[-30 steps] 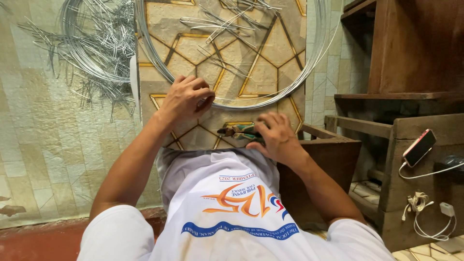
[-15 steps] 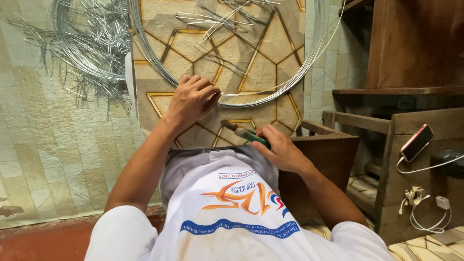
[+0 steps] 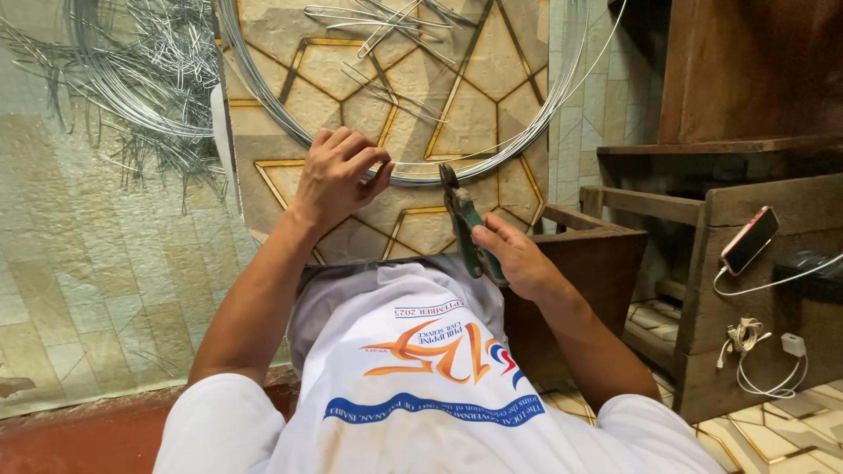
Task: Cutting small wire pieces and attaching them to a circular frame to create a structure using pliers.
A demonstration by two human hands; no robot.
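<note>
A: Edges and free room?

B: The patterned board (image 3: 474, 114) is bounded on the right by a wooden crate (image 3: 588, 254) and dark wooden shelving (image 3: 746, 88). Open tiled floor (image 3: 97, 290) is seen to the left, below a heap of cut wire pieces (image 3: 149, 96).

A: Fingers?

B: The left hand (image 3: 338, 175) is closed, its fingers (image 3: 373, 162) pinched on the wire coil (image 3: 413, 175) at its lower arc. The right hand (image 3: 518, 259) is wrapped around the green handles of the pliers (image 3: 465, 224); the tool's head is raised just beside the wire, contact not resolvable.

A: The wire?

B: A thin grey multi-strand loop, laid flat on the board. Loose bent pieces (image 3: 386, 22) are noted inside it.
</note>
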